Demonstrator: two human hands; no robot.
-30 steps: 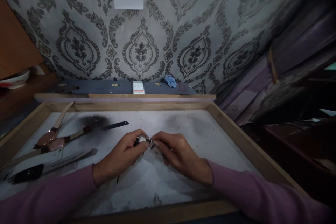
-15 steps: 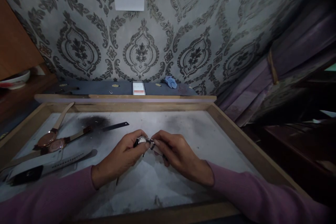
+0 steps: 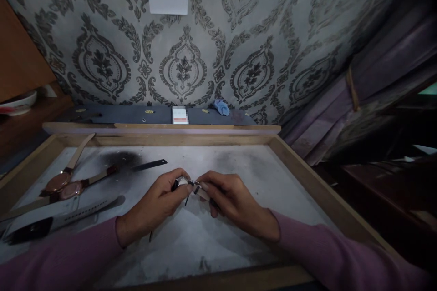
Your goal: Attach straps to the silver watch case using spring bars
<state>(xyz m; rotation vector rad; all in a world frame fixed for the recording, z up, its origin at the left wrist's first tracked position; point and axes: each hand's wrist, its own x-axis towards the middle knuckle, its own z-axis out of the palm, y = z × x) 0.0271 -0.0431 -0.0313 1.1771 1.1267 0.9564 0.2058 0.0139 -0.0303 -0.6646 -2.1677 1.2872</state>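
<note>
Near the middle of the wooden-framed tray, my left hand pinches a small round watch with a pale face between thumb and fingers. Just to its right, my right hand is closed on a watch strap, pale on one side with a dark loop, at the watch's edge. The fingertips of both hands nearly meet there. A thin dark strip hangs below the watch. Part of the strap is hidden by the right fingers.
At the tray's left lie two rose-coloured watches with straps and a black smartwatch. A dark flat blade lies behind my left hand. Beyond the tray's back rim are a small white box and a crumpled blue cloth.
The watch and strap have parted slightly where they meet, and the strap is tilted a little more. Both hands keep their grips. The view has shifted very slightly.
</note>
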